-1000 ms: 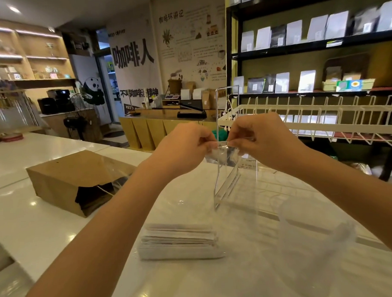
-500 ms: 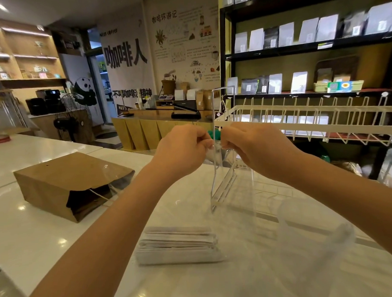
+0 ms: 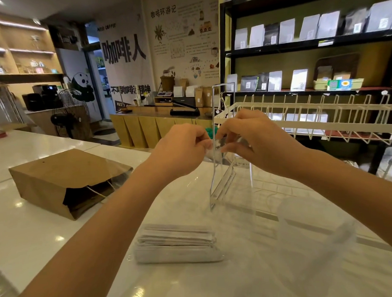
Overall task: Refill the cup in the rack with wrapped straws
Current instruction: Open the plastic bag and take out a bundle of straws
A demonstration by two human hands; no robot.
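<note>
Above counter: left hand (image 3: 186, 148) and right hand (image 3: 252, 139) pinched shut on clear bag's mouth (image 3: 216, 145), likely to tear it open.
Bag contents: wrapped straws (image 3: 178, 244), lying low inside.
Rack (image 3: 300, 122): just behind; cup unclear.

Between left hand (image 3: 184, 148) and right hand (image 3: 254, 139), pinched clear plastic (image 3: 216, 145), too crumpled and see-through to identify. Hidden behind the hands: part of the acrylic stand (image 3: 222, 178). Blurred at lower right: a translucent bag (image 3: 313, 237), contents unreadable. Cut off by the right edge: the white wire rack (image 3: 323, 121). No cup discernible in it. Too small to read: labels on shelf pouches (image 3: 299, 79).
</note>
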